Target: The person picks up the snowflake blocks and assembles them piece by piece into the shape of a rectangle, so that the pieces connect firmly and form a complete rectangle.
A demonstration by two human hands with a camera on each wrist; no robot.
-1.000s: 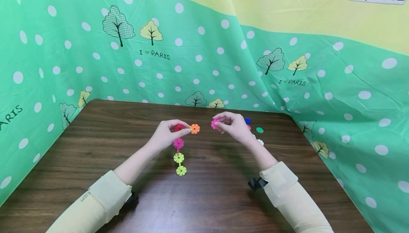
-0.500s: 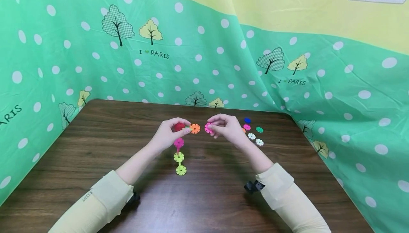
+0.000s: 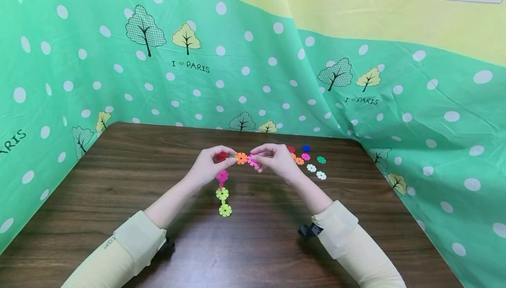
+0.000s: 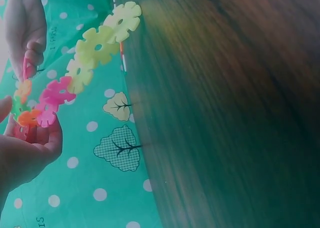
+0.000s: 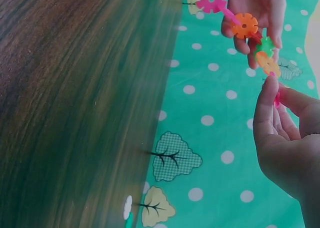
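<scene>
My left hand [image 3: 203, 165] pinches a chain of notched, flower-shaped plastic discs near its green disc [image 5: 264, 47]. From there the chain runs down through an orange disc [image 5: 244, 25] and pink ones to several yellow discs [image 4: 97, 47] at its lower end. At the other end an orange disc [image 3: 241, 158] sticks out to the right of the left fingertips. Thumb and fingers of my right hand [image 3: 278, 163] pinch a pink disc [image 3: 252, 160] edge-on against that orange disc. In the right wrist view the fingers partly hide the pink disc.
Loose discs lie on the brown wooden table [image 3: 253, 244] behind and right of the right hand: blue [image 3: 306, 148], green [image 3: 321, 160], red [image 3: 291, 149], pink, orange and white [image 3: 321, 175]. A green dotted cloth [image 3: 245, 86] hangs behind the table and along its sides.
My right hand has moved left with the pink disc, closing the gap to the orange disc until they meet. More loose discs show behind it. The left hand has hardly moved.
</scene>
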